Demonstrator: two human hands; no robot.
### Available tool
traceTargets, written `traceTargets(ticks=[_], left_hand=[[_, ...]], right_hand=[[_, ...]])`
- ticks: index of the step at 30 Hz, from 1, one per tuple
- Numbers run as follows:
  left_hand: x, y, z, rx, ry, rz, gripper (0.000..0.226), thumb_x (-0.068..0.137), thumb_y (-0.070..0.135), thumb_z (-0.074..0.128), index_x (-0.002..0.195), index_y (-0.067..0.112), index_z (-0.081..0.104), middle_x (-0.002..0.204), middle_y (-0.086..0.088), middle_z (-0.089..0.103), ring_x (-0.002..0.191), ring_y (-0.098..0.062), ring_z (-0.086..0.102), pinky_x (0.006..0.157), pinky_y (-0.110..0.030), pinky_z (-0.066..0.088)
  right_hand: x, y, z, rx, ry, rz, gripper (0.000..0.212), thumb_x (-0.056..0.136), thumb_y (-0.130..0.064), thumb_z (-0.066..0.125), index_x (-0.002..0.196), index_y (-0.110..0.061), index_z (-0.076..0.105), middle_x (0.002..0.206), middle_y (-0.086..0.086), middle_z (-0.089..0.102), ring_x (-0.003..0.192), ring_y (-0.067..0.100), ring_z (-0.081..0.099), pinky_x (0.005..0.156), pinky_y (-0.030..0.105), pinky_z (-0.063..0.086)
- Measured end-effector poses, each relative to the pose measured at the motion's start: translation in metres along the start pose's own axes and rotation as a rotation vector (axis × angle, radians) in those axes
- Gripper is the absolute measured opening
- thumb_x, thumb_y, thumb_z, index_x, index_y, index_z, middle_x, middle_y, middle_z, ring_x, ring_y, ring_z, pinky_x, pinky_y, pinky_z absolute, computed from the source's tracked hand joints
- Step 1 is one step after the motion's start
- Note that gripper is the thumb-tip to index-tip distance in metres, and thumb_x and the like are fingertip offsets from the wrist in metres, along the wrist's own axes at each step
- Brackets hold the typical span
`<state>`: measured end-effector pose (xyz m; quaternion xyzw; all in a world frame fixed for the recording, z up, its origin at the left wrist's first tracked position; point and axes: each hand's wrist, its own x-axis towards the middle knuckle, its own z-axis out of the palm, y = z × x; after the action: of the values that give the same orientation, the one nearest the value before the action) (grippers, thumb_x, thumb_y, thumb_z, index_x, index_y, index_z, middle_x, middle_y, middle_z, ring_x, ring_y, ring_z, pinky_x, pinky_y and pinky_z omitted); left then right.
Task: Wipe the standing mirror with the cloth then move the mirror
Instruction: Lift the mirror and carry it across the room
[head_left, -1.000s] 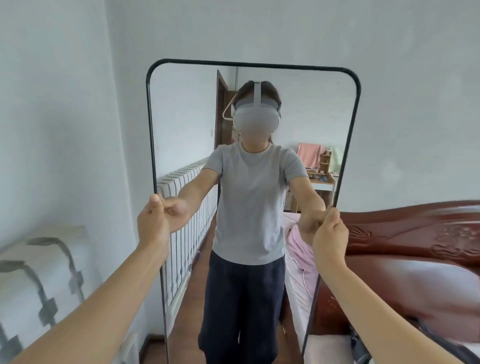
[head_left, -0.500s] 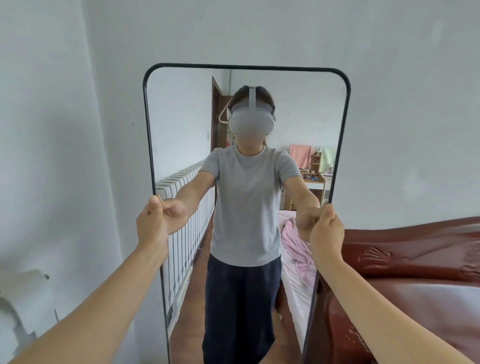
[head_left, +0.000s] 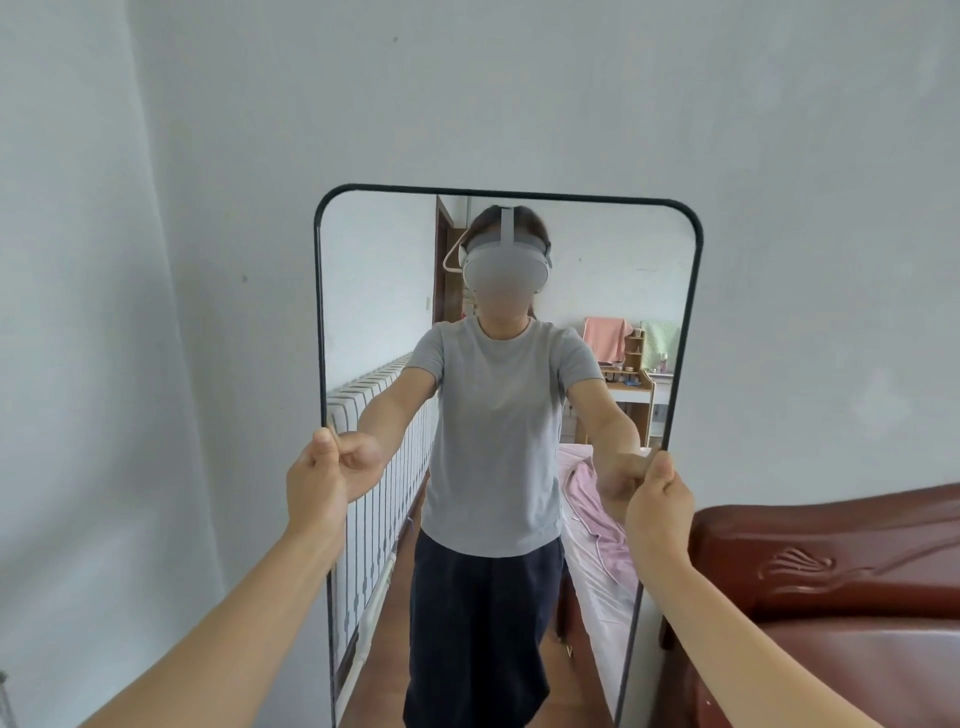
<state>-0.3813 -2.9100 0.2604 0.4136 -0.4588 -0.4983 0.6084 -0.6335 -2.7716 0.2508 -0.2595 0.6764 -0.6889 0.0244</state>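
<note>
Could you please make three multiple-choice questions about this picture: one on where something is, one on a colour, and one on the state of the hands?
1. Where is the dark red wooden headboard?
A. to the right of the mirror
B. to the left of the mirror
C. above the mirror

2. What colour is the mirror's frame?
A. white
B. black
C. gold

3. What are the two hands doing?
A. hanging free
B. wiping the glass with a cloth
C. each gripping a side edge of the mirror

Answers:
1. A: the headboard lies past the right edge of the mirror.
2. B: a thin black rim runs round the glass.
3. C: the left hand is closed on the left edge and the right hand on the right edge; no cloth is in view.
</note>
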Motion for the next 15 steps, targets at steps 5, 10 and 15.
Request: traceTargets(ticks=[5, 10, 15], left_hand=[[0.018, -0.009, 0.013, 0.058, 0.037, 0.018, 0.055, 0.1, 0.041, 0.034, 0.118, -0.007, 0.054, 0.117, -0.027, 0.058, 0.113, -0.04, 0.054, 0.092, -0.045, 0.043], [0.045, -0.016, 0.022, 0.088, -0.024, -0.06, 0.054, 0.098, 0.044, 0.037, 0.119, -0.002, 0.056, 0.121, -0.022, 0.059, 0.115, -0.037, 0.055, 0.098, -0.044, 0.042], [0.076, -0.027, 0.033, 0.145, -0.022, -0.103, 0.048, 0.1, 0.036, 0.037, 0.116, -0.004, 0.056, 0.117, -0.022, 0.061, 0.115, -0.034, 0.055, 0.094, -0.033, 0.039]], right_hand=[[0.02, 0.012, 0.012, -0.002, -0.009, 0.02, 0.049, 0.103, -0.03, 0.021, 0.115, 0.001, 0.056, 0.101, 0.014, 0.057, 0.093, 0.025, 0.051, 0.082, 0.032, 0.039], [0.046, 0.018, 0.021, -0.022, -0.07, 0.076, 0.048, 0.102, -0.031, 0.022, 0.121, -0.001, 0.054, 0.106, 0.015, 0.057, 0.098, 0.026, 0.052, 0.085, 0.034, 0.039], [0.063, 0.031, 0.037, -0.084, -0.108, 0.112, 0.044, 0.101, -0.028, 0.023, 0.122, -0.006, 0.056, 0.113, 0.017, 0.06, 0.095, 0.023, 0.051, 0.082, 0.034, 0.04]])
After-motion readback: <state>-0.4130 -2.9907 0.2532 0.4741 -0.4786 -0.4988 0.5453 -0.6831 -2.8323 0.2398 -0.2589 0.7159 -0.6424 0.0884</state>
